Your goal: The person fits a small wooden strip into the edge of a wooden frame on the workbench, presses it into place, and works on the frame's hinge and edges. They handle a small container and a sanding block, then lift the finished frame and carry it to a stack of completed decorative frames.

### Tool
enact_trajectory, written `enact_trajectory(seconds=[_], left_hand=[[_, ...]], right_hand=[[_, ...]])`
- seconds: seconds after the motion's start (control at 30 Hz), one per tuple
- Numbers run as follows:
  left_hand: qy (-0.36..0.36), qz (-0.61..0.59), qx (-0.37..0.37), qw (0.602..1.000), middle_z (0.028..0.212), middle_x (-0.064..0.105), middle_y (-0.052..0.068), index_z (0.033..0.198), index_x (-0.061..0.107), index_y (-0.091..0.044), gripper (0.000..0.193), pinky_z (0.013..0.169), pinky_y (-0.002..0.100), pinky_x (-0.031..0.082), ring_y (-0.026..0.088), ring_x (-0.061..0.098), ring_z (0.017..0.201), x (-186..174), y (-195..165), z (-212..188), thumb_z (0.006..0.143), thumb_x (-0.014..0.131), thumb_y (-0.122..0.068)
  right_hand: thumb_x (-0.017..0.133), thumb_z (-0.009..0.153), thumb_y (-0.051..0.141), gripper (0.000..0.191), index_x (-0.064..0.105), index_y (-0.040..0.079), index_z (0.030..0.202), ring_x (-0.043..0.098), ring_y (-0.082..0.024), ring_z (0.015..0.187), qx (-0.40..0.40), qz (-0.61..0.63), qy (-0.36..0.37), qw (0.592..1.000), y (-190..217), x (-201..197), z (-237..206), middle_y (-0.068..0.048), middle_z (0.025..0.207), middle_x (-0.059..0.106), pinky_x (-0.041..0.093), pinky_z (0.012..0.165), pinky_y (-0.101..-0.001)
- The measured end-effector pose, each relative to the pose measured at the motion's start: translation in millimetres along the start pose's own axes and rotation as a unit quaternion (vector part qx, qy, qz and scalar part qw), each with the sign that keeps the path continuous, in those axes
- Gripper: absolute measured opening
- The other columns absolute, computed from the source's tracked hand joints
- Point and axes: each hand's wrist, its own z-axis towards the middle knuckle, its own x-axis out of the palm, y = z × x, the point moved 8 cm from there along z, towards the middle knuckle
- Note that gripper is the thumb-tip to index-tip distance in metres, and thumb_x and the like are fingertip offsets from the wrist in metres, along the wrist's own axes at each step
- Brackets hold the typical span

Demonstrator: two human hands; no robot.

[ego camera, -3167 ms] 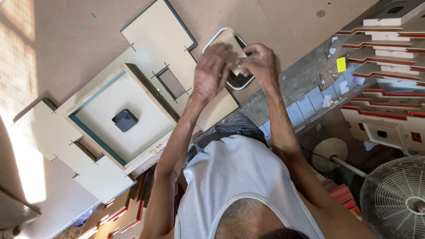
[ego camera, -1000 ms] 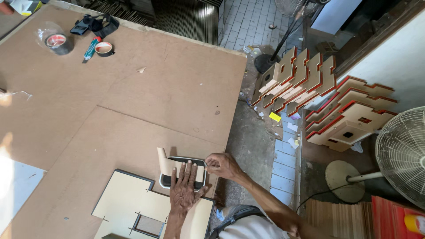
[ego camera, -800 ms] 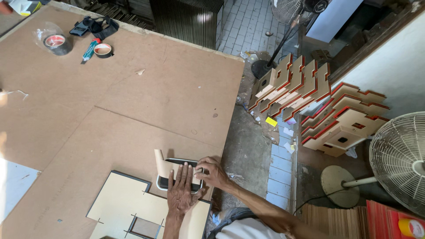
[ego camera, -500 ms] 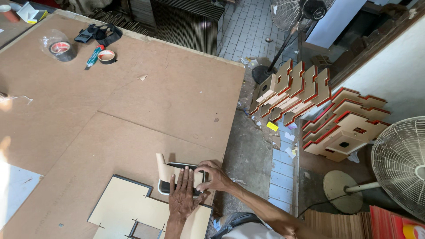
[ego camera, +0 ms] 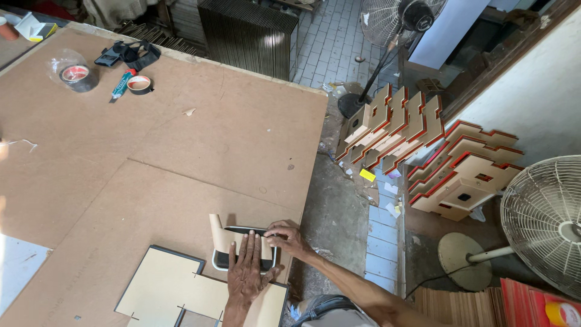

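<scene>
Item 1: brown board worktable (ego camera: 181,157), filling the left and centre of the frame; we are bent over its lower edge

Item 2: stacks of cut panels with red edges (ego camera: 423,151), leaning by the wall at centre right; standing fan (ego camera: 544,212) at far right, a second fan (ego camera: 402,18) at top

Item 3: pale flat panel with dark edging (ego camera: 163,284), lower centre, lying flat, just beside our hands

Item 4: small dark rounded-rectangle frame (ego camera: 219,261), lower centre, near the table's edge; its long axis runs left to right across the frame; a tan strip (ego camera: 216,233) stands at its left end

Item 5: our left hand (ego camera: 247,272), palm down on the frame, fingers spread and pressing flat

Item 6: our right hand (ego camera: 289,237), at the frame's upper right corner, fingertips pinching its rim; the frame lies left of these fingers, directly under the left hand, so the left is nearer

Item 7: tape rolls (ego camera: 77,75), upper left, well apart
</scene>
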Motion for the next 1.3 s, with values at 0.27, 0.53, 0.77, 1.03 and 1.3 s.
enact_trajectory(seconds=[0.27, 0.53, 0.77, 1.03, 1.3], left_hand=[[-0.024, 0.013, 0.006, 1.0, 0.157, 0.033, 0.019, 0.149, 0.033, 0.0, 0.106, 0.12, 0.055, 0.009, 0.032, 0.026, 0.146, -11.3, -1.8, 2.5, 0.081, 0.045, -0.081], [-0.04, 0.002, -0.003, 0.999, 0.156, 0.036, 0.022, 0.147, 0.037, 0.005, 0.102, 0.122, 0.054, 0.012, 0.033, 0.029, 0.147, -17.8, -7.7, 10.2, 0.081, 0.056, -0.07], [-0.015, -0.006, -0.027, 1.0, 0.159, 0.036, 0.022, 0.148, 0.04, 0.005, 0.102, 0.12, 0.055, 0.013, 0.033, 0.029, 0.145, -10.5, -3.6, 14.8, 0.078, 0.061, -0.066], [-0.072, 0.005, -0.01, 0.997, 0.155, 0.036, 0.026, 0.144, 0.038, 0.008, 0.097, 0.123, 0.054, 0.013, 0.034, 0.03, 0.147, -21.9, -10.1, 13.1, 0.081, 0.056, -0.062], [0.1, 0.073, -0.048, 0.991, 0.162, 0.023, 0.024, 0.152, 0.025, 0.005, 0.102, 0.123, 0.048, 0.005, 0.031, 0.019, 0.152, -5.6, -3.7, 15.7, 0.084, 0.046, -0.068]], right_hand=[[0.083, 0.081, 0.03, 0.038, 0.076, 0.009, 0.112, 0.052, -0.03, 0.124, -0.016, -0.154, -0.015, 0.988, 27.3, 1.7, -13.6, -0.01, 0.124, 0.064, 0.042, 0.105, -0.0437], [0.09, 0.065, 0.033, 0.033, 0.073, 0.006, 0.076, 0.057, -0.03, 0.12, 0.061, -0.133, 0.011, 0.989, -5.9, 2.7, 12.8, -0.013, 0.118, 0.068, 0.044, 0.103, -0.0427], [0.092, 0.06, 0.029, 0.028, 0.078, 0.008, 0.072, 0.048, -0.03, 0.129, 0.2, -0.035, 0.004, 0.979, -22.1, 3.9, 2.9, -0.011, 0.126, 0.069, 0.041, 0.106, -0.046], [0.09, 0.067, 0.017, 0.018, 0.076, 0.005, 0.066, 0.045, -0.034, 0.135, 0.127, -0.067, 0.019, 0.989, -19.9, 10.8, 2.0, -0.017, 0.135, 0.063, 0.034, 0.114, -0.0493], [0.087, 0.071, 0.02, 0.019, 0.076, 0.006, 0.063, 0.047, -0.034, 0.135, 0.152, -0.044, 0.036, 0.987, -35.5, -21.6, -24.1, -0.015, 0.142, 0.059, 0.039, 0.111, -0.0479]])
